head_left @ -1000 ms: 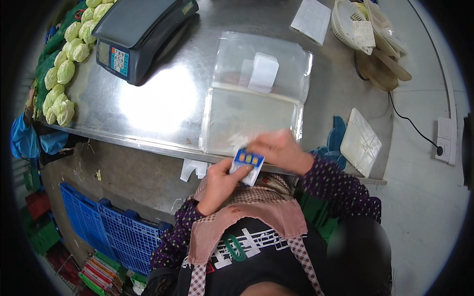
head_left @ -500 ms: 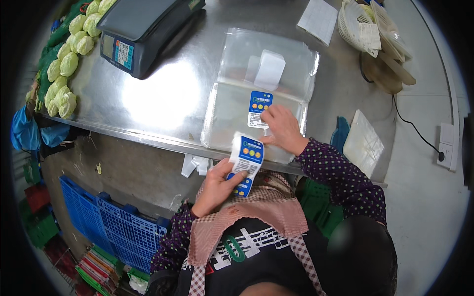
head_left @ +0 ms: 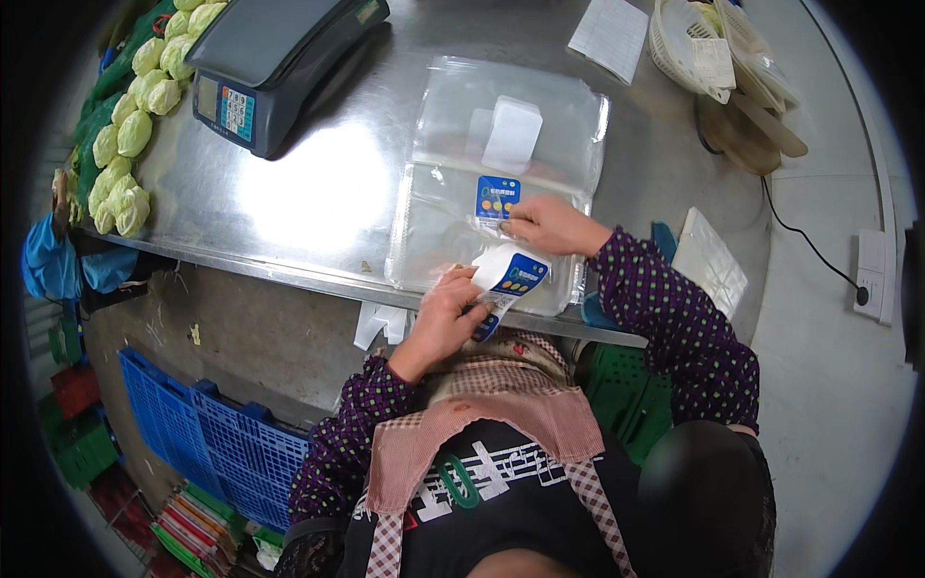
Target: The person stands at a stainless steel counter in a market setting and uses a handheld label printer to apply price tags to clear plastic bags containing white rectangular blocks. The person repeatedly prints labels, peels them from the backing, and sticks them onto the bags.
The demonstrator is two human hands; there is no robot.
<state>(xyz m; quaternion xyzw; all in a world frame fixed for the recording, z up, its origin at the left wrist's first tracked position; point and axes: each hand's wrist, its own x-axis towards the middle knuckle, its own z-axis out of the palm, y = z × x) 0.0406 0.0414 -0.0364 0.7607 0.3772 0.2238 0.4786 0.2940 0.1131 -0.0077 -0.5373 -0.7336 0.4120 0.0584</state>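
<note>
My left hand (head_left: 442,320) is closed around a strip of blue-and-white printed labels (head_left: 515,274), which curls up over the table's front edge. Clear plastic bags (head_left: 438,207) lie flat in a stack on the metal table. A similar label (head_left: 496,196) sits on the top bag, its lower part bunched up and partly covered. My right hand (head_left: 556,226) has its fingertips pinched on the bag at that label's lower edge, where the film puckers. Farther up the stack rests a blank white rectangular card (head_left: 513,135).
A dark scale (head_left: 275,72) with a keypad stands at the back left, beside several pale green cabbages (head_left: 135,132). White baskets (head_left: 686,48) and a paper sheet (head_left: 609,39) are at the far right. A white board (head_left: 710,260) leans right; blue pallets (head_left: 207,429) stand below left.
My left hand has moved up and right with the label strip, tilting it toward the right. My right hand's fingers have drawn together at the label's lower edge, and the film there has wrinkled.
</note>
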